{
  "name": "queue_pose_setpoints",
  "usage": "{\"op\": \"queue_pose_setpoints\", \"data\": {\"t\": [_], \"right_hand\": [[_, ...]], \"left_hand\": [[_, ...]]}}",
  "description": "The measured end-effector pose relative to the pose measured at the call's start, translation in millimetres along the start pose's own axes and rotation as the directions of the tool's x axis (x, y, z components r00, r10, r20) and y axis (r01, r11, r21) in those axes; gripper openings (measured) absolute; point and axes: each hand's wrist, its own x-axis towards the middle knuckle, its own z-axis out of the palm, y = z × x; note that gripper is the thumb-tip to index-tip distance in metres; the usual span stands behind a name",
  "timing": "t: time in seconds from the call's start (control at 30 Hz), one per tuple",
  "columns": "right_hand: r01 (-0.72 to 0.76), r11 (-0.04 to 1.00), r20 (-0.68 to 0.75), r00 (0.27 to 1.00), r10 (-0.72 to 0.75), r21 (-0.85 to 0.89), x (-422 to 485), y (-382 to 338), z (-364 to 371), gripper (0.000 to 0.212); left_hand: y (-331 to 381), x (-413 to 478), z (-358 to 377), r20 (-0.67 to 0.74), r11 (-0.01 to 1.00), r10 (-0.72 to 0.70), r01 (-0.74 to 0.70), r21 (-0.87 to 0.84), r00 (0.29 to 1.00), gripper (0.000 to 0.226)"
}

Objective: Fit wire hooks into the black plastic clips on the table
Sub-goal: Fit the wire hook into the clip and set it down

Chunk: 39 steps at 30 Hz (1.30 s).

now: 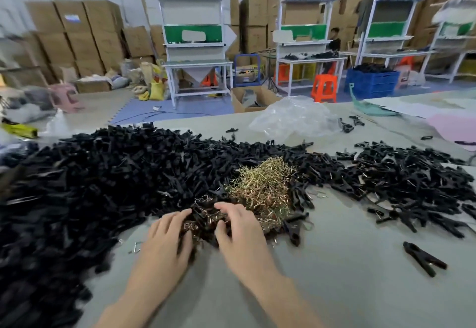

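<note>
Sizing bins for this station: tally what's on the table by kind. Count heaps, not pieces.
Black clip heaps: 2 (left and right, meeting behind the hooks)
Wire hook pile: 1
Clear plastic bag: 1
Total: 4
Loose stray clips were left out: too many to count.

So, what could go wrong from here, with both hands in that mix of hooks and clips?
1. The hooks lie tangled, so several may come up at once.
2. The left hand and right hand are bare in the mix; wire ends might prick them.
3. The clip pile borders the hooks, so loose hooks may slip under it.
</note>
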Motion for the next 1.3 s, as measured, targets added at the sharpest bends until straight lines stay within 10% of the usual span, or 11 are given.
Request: {"op": "queue_pose_setpoints", "data": {"t": [0.23, 0.5, 0.83, 1.13, 1.3], "right_hand": [[0.069, 0.929, 0.14, 0.99, -0.019, -0.364, 22.2, -14.3, 61.8, 0.051], [0.084, 0.93, 0.003, 0.996, -0.089, -0.358, 41.5, -3.9, 65.3, 0.028], [0.164, 0.945, 0.054, 0.986, -0.155, -0.284, 42.9, -0.1, 59.3, 0.028], [0.041, 0.971, -0.095, 0.995, -0.019, 0.234, 45.1, -4.6, 47.2, 0.029], [-0.208, 0.582, 0.032, 0.954, 0.298, 0.786, 53.9, -12.8, 31.8, 0.028]], "left_hand": [[-39.0, 6.9, -1.2, 0.077, 0.983, -0.184, 0.183, 0.018, 0.98, 0.046], [-57.0, 36.6, 11.5, 0.137, 0.985, -0.127, 0.108, 0.134, 0.982, 0.054], [-64.4, 35.6, 12.4, 0.072, 0.981, -0.028, 0.041, -0.189, 0.997, 0.016], [-59.0, 30.9, 5.5, -0.065, 0.913, -0.207, 0.168, -0.372, 0.976, 0.015], [-49.0, 28.7, -0.8, -0.148, 0.925, -0.187, 0.123, -0.358, 0.971, 0.018]]}}
